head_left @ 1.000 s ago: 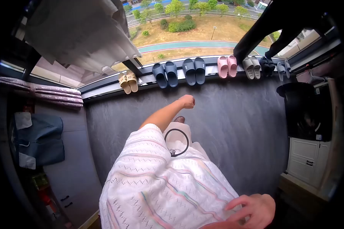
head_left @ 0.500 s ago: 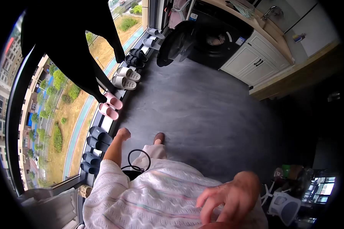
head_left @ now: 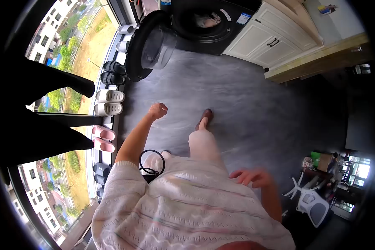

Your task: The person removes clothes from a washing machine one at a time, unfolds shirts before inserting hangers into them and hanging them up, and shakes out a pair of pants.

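Observation:
My left hand (head_left: 158, 111) hangs out in front of the left hip over the grey floor (head_left: 237, 87), its fingers loosely curled and nothing visible in them. Blurred a little by motion, my right hand (head_left: 252, 177) is beside the right side of the light knitted top (head_left: 191, 204), fingers apart and holding nothing I can see. A thin black loop (head_left: 151, 162) stands out at my left hip; what it belongs to is mostly hidden. Farther ahead, a black front-loading washing machine (head_left: 212, 37) has its round door (head_left: 152, 46) swung open, with pale cloth (head_left: 206, 21) inside the drum.
Pairs of slippers line the window ledge on the left, among them pink ones (head_left: 103, 138) and cream ones (head_left: 109, 102). Dark clothes (head_left: 41, 125) hang above them. A white cabinet (head_left: 275, 37) stands right of the washer, and a white chair (head_left: 312, 204) is at the lower right.
The view has turned and come nearer the washing machine. My left hand has swung forward, and my right hand has dropped from in front of the top to my side. One foot has stepped ahead.

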{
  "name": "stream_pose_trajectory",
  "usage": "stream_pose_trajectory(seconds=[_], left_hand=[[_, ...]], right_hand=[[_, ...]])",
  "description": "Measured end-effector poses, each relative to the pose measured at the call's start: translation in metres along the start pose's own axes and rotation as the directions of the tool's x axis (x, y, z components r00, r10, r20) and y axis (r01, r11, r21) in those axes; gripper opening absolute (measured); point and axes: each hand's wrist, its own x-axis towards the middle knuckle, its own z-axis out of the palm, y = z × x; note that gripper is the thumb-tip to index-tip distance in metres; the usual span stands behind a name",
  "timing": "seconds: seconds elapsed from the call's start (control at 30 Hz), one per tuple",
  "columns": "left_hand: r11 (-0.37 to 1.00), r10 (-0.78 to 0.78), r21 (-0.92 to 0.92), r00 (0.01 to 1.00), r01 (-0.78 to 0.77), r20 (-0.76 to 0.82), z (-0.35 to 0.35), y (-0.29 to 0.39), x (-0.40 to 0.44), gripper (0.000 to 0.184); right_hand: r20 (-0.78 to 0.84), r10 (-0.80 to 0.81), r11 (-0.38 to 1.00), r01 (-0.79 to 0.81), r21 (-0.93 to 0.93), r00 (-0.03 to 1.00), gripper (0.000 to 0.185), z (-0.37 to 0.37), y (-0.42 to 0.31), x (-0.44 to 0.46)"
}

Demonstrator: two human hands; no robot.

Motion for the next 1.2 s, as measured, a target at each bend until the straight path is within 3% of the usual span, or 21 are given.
stream_pose_trajectory(seconds=[0.03,0.1,0.23,0.3,0.43,0.47,0.57,0.6,0.7,0.73,0.77,0.83,0.9,1.03,1.2], left_hand=[[1.0,0.015,0.006,1.0,-0.015,0.015,0.003,0.009,0.017,0.026],[0.999,0.044,0.006,0.998,-0.044,0.047,0.012,0.029,0.047,0.026],[0.992,-0.082,-0.093,0.997,0.083,0.014,0.02,0.072,0.087,0.025],[0.991,-0.042,-0.129,0.999,0.042,0.002,0.031,0.084,0.099,0.025],[0.995,0.033,-0.091,0.999,-0.031,0.017,0.044,0.082,0.115,0.025],[0.989,-0.057,-0.13,0.995,0.067,0.076,0.047,0.082,0.119,0.025],[0.971,-0.164,-0.138,0.964,0.195,0.208,0.041,0.094,0.127,0.031],[0.982,-0.12,-0.108,0.956,0.153,0.266,0.035,0.098,0.13,0.033],[0.977,-0.19,-0.053,0.955,0.207,0.228,0.069,0.098,0.146,0.031],[0.966,-0.21,-0.075,0.922,0.247,0.324,0.073,0.1,0.15,0.031],[0.965,-0.231,-0.05,0.926,0.257,0.299,0.081,0.102,0.148,0.031],[0.959,-0.269,-0.019,0.933,0.282,0.237,0.089,0.115,0.143,0.034],[0.892,-0.38,-0.154,0.89,0.425,0.252,0.099,0.121,0.15,0.035],[0.792,-0.507,-0.218,0.813,0.571,0.287,0.11,0.133,0.169,0.038],[0.712,-0.598,-0.317,0.777,0.627,0.195,0.122,0.151,0.19,0.034]], right_hand=[[-0.144,0.196,0.978,-0.203,-0.042,0.97,0.028,-0.029,-0.007,0.002],[-0.433,0.52,0.805,-0.592,-0.042,0.737,0.029,-0.084,-0.03,0.008],[-0.601,0.631,0.565,-0.822,-0.079,0.491,0.032,-0.201,-0.052,0.021],[-0.668,0.625,0.445,-0.887,-0.12,0.404,0.032,-0.246,-0.082,0.055],[-0.674,0.544,0.378,-0.863,-0.334,0.499,0.031,-0.333,-0.113,0.14],[-0.686,0.496,0.367,-0.844,-0.39,0.532,0.031,-0.346,-0.12,0.166],[-0.757,0.41,0.225,-0.861,-0.456,0.508,0.031,-0.393,-0.13,0.237],[-0.767,0.381,0.194,-0.856,-0.48,0.516,0.031,-0.41,-0.13,0.261],[-0.701,0.33,0.185,-0.772,-0.608,0.632,0.032,-0.47,-0.122,0.317],[-0.696,0.305,0.136,-0.753,-0.644,0.651,0.032,-0.491,-0.119,0.335],[-0.689,0.282,0.086,-0.733,-0.675,0.668,0.032,-0.512,-0.114,0.351],[-0.716,0.306,0.067,-0.765,-0.641,0.627,0.031,-0.542,-0.109,0.391],[-0.758,0.267,0.011,-0.789,-0.614,0.594,0.031,-0.575,-0.103,0.429],[-0.773,0.069,-0.035,-0.773,-0.633,0.63,0.04,-0.666,-0.091,0.489],[-0.718,-0.158,-0.203,-0.734,-0.648,0.678,0.048,-0.805,-0.095,0.541]])
